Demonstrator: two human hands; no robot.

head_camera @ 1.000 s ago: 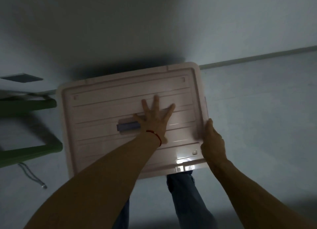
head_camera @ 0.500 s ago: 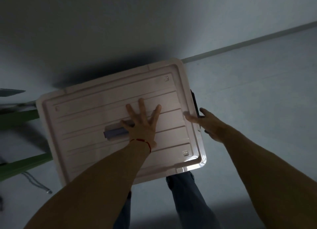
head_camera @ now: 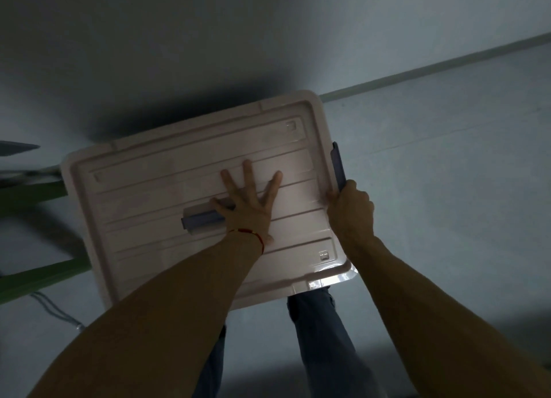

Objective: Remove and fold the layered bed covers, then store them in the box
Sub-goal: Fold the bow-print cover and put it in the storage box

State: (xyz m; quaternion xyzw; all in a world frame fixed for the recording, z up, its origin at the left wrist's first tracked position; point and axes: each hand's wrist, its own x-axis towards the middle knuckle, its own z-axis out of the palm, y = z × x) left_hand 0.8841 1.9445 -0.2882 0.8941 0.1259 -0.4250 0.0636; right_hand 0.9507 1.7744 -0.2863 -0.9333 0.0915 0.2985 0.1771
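Pale pink plastic fills the middle of our head view: 1 box [head_camera: 155,188], lid on, standing on the grey floor [head_camera: 447,188] close to the wall [head_camera: 268,39]. With the lid shut, we cannot see anything stored inside it. We count 2 purple fittings, 1 handle [head_camera: 199,218] in the middle of the lid and 1 latch [head_camera: 338,165] on its right edge. We count 2 hands. Our left hand [head_camera: 250,206] lies flat on the lid with fingers spread straight, partly over the handle, a red string around its wrist. Our right hand [head_camera: 350,206] curls around the lid's right edge, touching the lower end of the latch. Below the box we see 2 legs in blue jeans [head_camera: 322,338]. At left stand 2 green bars [head_camera: 35,275].
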